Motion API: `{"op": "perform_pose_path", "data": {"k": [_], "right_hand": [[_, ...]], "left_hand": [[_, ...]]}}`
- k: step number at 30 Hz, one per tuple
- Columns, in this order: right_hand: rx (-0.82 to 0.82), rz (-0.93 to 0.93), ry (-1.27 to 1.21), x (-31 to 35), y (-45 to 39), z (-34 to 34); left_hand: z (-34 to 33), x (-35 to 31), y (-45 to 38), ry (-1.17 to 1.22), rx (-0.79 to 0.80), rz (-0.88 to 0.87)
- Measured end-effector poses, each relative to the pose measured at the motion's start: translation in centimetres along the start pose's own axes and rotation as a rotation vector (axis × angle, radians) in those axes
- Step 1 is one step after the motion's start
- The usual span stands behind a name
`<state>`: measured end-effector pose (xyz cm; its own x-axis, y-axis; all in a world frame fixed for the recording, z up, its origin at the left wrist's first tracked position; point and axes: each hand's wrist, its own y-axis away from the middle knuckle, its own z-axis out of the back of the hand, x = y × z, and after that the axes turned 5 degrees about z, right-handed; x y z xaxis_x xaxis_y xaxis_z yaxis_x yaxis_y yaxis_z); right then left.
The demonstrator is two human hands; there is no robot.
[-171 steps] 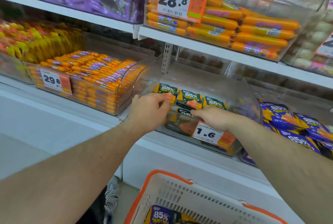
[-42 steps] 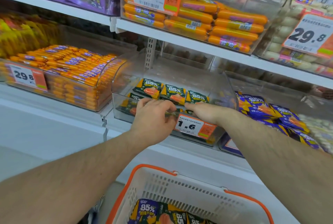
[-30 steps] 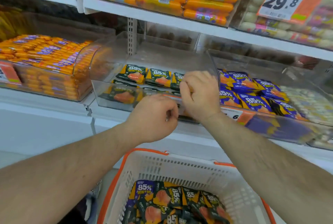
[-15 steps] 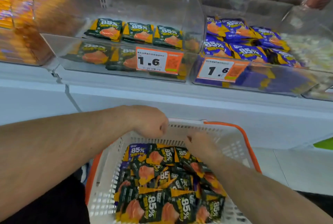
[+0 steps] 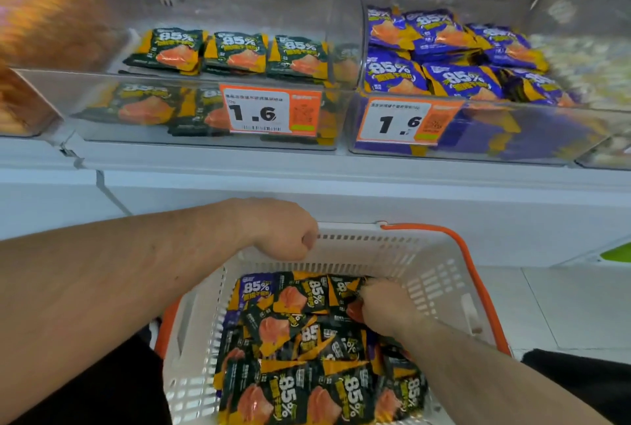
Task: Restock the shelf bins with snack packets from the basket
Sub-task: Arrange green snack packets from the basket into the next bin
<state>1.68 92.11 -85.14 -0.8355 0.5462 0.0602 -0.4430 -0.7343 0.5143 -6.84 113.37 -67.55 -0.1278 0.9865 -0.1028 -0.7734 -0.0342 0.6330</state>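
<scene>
Head view: the right hand digs into a white basket of snack packets, its grip curling onto a dark green packet; the left hand hangs above the rim, fingers curled, seemingly holding nothing. A loose pinch could spill glossy, slippery packets, or one purple packet could land in the green-packet bin, not the purple bin

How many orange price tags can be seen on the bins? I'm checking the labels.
2: one price tag on the dark green packets' bin, another price tag on the purple packets' bin. Others may lie outside the view.
</scene>
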Motion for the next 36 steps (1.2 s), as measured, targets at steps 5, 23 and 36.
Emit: {"op": "perform_pose_path", "data": {"k": [5,23,36], "right_hand": [[-0.137,0.145,-0.083,2.8,-0.2,6.5],[-0.396,0.349,-1.354,12.8,4.7,28.5],[-0.167,0.305,-1.525,16.2,6.4,34.8]], "left_hand": [[1.0,2.8,1.4,0.052,-0.058,0.08],[4.3,10.0,13.6,1.061,-0.593,-0.024],[6.5,11.6,16.7,1.047,-1.139,0.056]]}}
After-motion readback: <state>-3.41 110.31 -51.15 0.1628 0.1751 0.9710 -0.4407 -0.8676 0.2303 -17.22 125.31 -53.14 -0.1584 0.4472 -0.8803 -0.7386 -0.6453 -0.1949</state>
